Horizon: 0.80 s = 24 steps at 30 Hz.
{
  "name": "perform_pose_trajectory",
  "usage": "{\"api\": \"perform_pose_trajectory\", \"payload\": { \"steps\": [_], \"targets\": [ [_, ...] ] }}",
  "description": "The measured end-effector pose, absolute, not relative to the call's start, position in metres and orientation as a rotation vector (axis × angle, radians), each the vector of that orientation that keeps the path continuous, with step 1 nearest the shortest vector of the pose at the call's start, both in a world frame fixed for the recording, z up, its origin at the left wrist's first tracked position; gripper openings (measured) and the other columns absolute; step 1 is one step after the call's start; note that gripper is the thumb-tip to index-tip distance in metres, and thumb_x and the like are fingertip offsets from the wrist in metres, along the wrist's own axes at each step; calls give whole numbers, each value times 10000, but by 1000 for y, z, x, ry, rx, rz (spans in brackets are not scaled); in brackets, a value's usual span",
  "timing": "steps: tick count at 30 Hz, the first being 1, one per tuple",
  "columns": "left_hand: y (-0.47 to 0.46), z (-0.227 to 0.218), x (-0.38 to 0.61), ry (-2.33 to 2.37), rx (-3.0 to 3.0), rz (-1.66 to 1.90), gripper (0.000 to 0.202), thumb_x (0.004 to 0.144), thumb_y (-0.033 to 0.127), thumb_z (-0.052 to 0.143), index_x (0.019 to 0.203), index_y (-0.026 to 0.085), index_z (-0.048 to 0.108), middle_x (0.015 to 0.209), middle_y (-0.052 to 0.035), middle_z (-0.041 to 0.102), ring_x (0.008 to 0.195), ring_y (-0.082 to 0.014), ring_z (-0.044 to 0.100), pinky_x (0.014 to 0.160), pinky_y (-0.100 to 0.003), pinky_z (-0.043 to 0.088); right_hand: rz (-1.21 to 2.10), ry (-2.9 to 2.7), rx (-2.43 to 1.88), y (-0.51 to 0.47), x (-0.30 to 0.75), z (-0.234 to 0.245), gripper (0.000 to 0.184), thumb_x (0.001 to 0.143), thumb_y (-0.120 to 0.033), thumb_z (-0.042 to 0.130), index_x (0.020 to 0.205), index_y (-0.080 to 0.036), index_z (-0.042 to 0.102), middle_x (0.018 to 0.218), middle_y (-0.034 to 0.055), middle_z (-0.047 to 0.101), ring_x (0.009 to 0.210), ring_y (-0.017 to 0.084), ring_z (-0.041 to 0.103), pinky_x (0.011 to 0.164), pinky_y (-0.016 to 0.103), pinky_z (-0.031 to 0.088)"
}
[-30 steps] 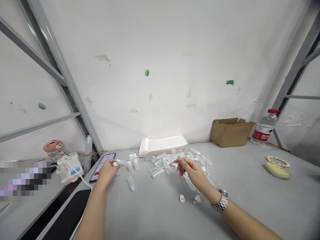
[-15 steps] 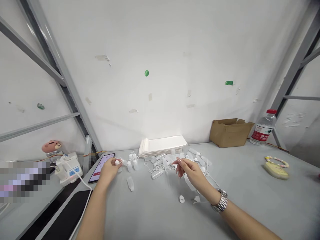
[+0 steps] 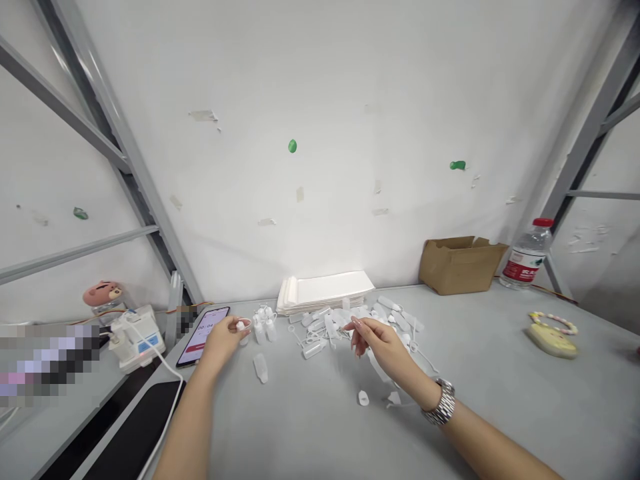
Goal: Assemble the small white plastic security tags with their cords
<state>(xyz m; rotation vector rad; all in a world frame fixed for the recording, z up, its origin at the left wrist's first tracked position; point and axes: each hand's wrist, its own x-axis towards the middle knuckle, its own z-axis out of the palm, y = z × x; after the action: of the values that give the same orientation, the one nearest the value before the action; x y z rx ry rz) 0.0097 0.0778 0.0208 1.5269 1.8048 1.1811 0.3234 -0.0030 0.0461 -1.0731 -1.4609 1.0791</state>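
My left hand (image 3: 223,340) pinches a small white plastic bottle (image 3: 243,327) just above the grey table (image 3: 500,393), beside a few upright little bottles (image 3: 264,327). My right hand (image 3: 383,343), with a metal watch on the wrist, hovers over a scattered heap of small clear bottles and caps (image 3: 345,323); its thumb and forefinger are pinched together, and I cannot make out what is between them. One bottle (image 3: 261,367) lies on its side between my hands. Two loose caps (image 3: 363,398) lie near my right forearm.
A stack of white sheets (image 3: 325,291) lies at the wall. A phone (image 3: 203,327) and a white charger box (image 3: 135,335) sit at the left. At the right are a cardboard box (image 3: 460,263), a water bottle (image 3: 527,257) and a small toy (image 3: 553,333).
My left hand has lifted the small bottle and drawn it slightly to the right, away from the phone. My right hand has barely moved.
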Motion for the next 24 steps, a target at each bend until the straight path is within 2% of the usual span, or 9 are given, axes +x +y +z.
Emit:
{"api": "perform_pose_trajectory", "payload": {
  "steps": [5,16,19,24],
  "targets": [
    [77,20,15,1839,1517,1108,170,440,201,624,585,185,538,698,-53,688,676,-227,630,617,-296,452,1091,-1459,-1058,-3,323,46,416,801,-521,437,769,-155,633,602,-2,553,516,106,522,548,246,434],
    [78,17,12,1981,1531,1001,265,436,205,637,685,187,546,533,1,627,601,-253,623,577,-315,420,1085,-1480,-1056,-3,323,45,430,811,-527,413,773,-157,629,599,-4,546,520,109,526,551,249,441],
    [77,17,13,2001,1535,976,295,442,223,644,719,179,550,563,-14,635,621,-260,629,591,-318,425,1087,-1489,-1057,-3,323,43,425,816,-522,409,787,-160,629,611,-1,552,525,109,529,553,249,447],
    [71,25,10,2070,1512,970,432,399,272,709,786,165,548,756,-81,660,747,-301,624,653,-348,433,1067,-1522,-1054,0,325,43,405,829,-494,400,813,-159,628,623,1,555,531,109,532,560,249,456]
  ]
}}
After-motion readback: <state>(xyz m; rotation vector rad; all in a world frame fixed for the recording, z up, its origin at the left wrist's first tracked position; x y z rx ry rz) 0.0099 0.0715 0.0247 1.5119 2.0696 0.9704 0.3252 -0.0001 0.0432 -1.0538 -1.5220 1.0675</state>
